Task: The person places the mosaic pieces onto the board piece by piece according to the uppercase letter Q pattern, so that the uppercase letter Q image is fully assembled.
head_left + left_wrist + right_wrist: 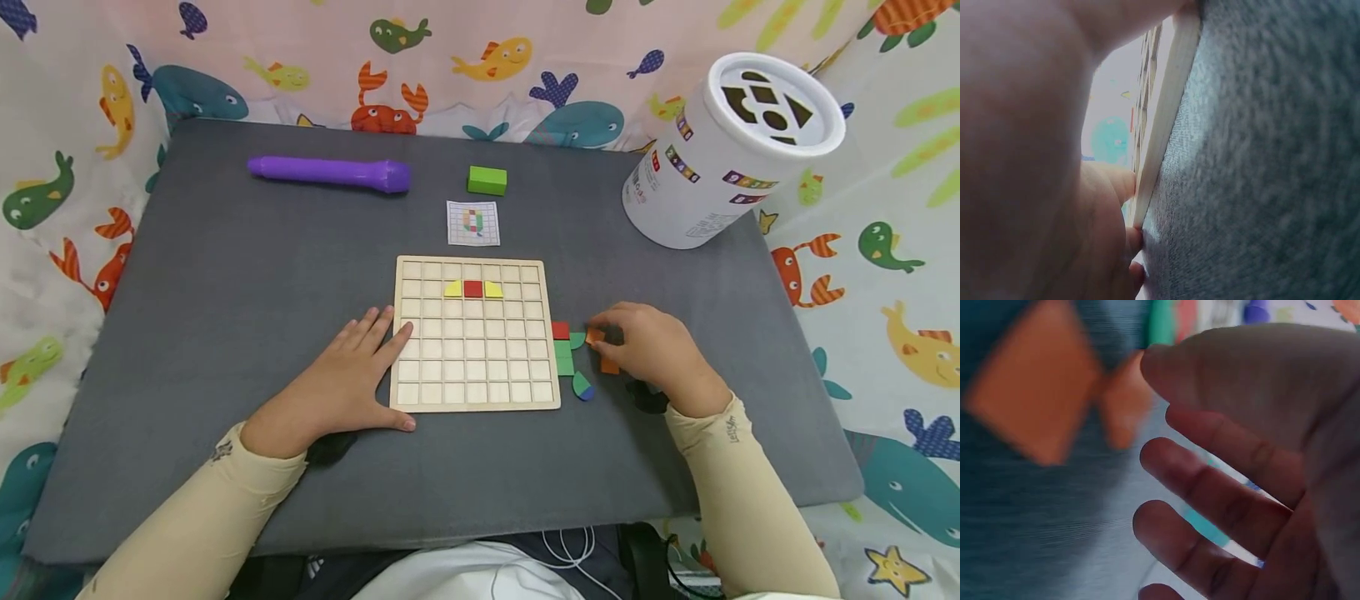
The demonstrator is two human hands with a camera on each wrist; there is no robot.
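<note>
A wooden grid board (476, 348) lies on the grey table. In one of its upper rows sit a red square (473, 289) and a yellow piece (453, 289) on the left, with a matching yellow piece (492, 290) on the right. My left hand (345, 379) rests flat at the board's left edge, fingers spread, thumb near the lower corner. To the right of the board, my right hand (652, 346) pinches a small orange piece (595, 336) between thumb and forefinger, low over the table. Another orange piece (1038, 384) lies close by, large in the right wrist view.
Beside the board's right edge lie a red piece (560, 331), green squares (564, 358) and a green-and-blue pair (582, 386). A pattern card (472, 223), a green block (487, 180) and a purple marker (330, 172) are behind the board. A white tub (720, 158) stands back right.
</note>
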